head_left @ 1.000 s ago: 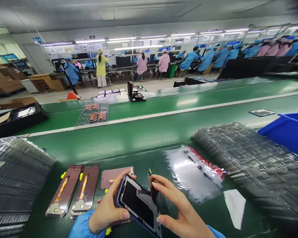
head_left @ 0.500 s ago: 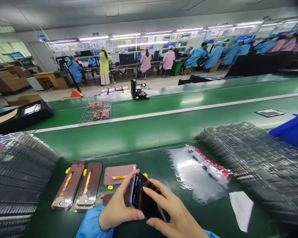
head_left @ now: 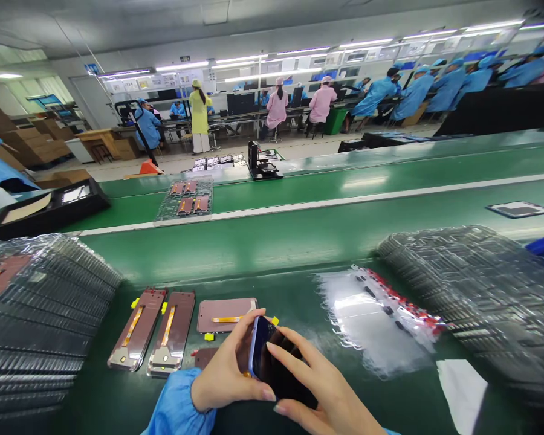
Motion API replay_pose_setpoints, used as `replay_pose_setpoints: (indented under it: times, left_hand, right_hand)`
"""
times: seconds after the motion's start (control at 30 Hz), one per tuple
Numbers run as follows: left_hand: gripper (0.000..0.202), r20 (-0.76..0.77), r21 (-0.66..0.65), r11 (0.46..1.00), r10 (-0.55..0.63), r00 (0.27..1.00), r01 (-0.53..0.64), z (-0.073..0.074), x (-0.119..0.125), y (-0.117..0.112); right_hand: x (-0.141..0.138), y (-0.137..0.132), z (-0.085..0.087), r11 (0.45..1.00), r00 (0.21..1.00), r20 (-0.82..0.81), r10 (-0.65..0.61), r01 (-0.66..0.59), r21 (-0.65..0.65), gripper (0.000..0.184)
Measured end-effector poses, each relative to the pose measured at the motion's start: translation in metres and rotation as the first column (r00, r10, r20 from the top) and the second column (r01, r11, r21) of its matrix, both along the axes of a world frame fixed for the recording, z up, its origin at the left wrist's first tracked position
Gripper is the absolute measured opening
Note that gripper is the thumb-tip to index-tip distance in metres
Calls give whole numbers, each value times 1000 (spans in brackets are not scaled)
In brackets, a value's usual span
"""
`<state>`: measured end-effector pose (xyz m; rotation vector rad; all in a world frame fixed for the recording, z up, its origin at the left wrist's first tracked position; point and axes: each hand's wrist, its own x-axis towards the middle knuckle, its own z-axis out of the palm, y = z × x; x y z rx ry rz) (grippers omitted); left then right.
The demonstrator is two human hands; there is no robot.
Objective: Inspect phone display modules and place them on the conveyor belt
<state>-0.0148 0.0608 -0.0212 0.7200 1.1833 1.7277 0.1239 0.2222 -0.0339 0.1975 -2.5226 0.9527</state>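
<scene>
Both my hands hold a dark-faced smartphone with a blue edge (head_left: 276, 362), tilted up near the front of the green mat (head_left: 272, 290). My left hand (head_left: 229, 368) grips its left edge, and my right hand (head_left: 321, 386) spreads across its face, hiding most of it. To the left lie several pink-backed display panels with yellow ribbon strips, including one (head_left: 136, 329) and another (head_left: 170, 332). A third panel (head_left: 226, 315) lies crosswise just above my left hand. A clear plastic bag with red-and-black strips (head_left: 372, 320) lies to the right.
Stacks of clear plastic trays rise on both sides (head_left: 36, 320) (head_left: 480, 290). White paper (head_left: 462, 393) lies at lower right. Beyond runs a green conveyor belt (head_left: 344, 241) carrying a tray of panels (head_left: 184, 199). Co-workers in smocks sit at benches behind it.
The phone has turned from lying face-up to a steeper tilt, its face now mostly hidden. My hands have closed in around it, and the whole scene has shifted right in view.
</scene>
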Motion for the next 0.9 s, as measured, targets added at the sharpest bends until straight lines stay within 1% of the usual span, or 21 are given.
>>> replay_pose_setpoints:
  times: [0.17,0.4,0.53,0.73,0.9]
  left_hand:
    - [96,-25,-13,1000,0,1000,0,0,0,-1]
    - [93,-73,-13,1000,-11,997,10,2,1,-3]
    - [92,-118,-35,999,-6,993,2,3,0,-3]
    - [92,-155,-49,999,-13,988,5,3,0,-5]
    - [90,-172,-61,998,-19,985,8,5,1,-6]
  right_hand:
    - [-1,0,2,1000,1000,1,-8,8,22,55]
    - [-2,-1,2,999,999,-39,-3,5,51,54]
    - [-3,-2,2,998,999,-42,3,0,59,55]
    - [-2,-2,1,997,999,-47,3,1,71,57]
    - [-3,-2,2,995,997,-78,1,7,97,55]
